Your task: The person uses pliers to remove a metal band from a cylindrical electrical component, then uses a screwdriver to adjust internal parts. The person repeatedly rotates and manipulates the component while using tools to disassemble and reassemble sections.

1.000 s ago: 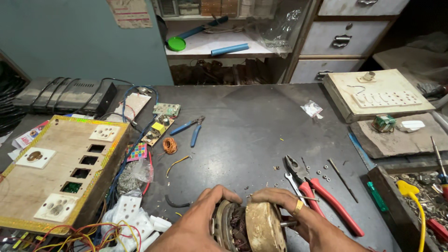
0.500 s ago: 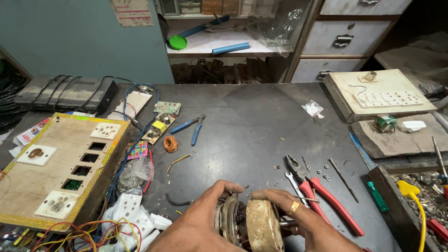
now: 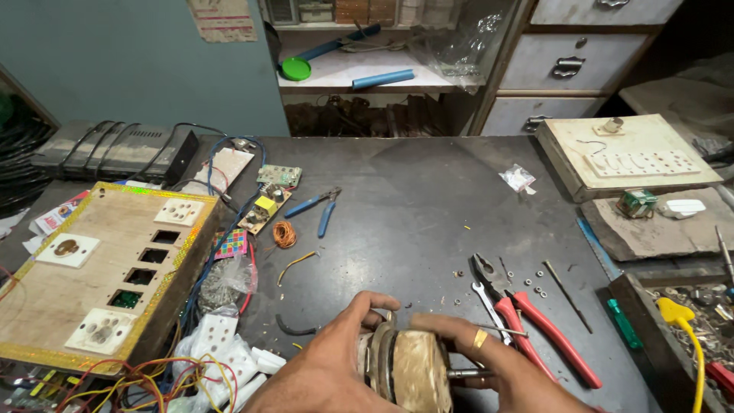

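Down at the near edge of the dark counter [image 3: 428,199], both hands grip a small electric motor [image 3: 405,367]; the left hand [image 3: 336,367] has its fingers clamped on the casing's left end; the right hand [image 3: 489,359] wraps the right end by the shaft; red-handled pliers [image 3: 535,325] lie just beside.

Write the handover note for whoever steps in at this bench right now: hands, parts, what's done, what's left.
Left hand: wrapped over the small motor at the near table edge, fingers on its top.
Right hand: grips the motor's shaft end; ring on one finger.
Motor: lies sideways, off-white casing, shaft pointing right, both hands on it.
Nearby: red-handled pliers and a small spanner just right of the hands; loose washers beside them; blue-handled pliers further back.
Done: motor is off any mount, tools laid out.
Left: casing looks closed; tools not picked up.
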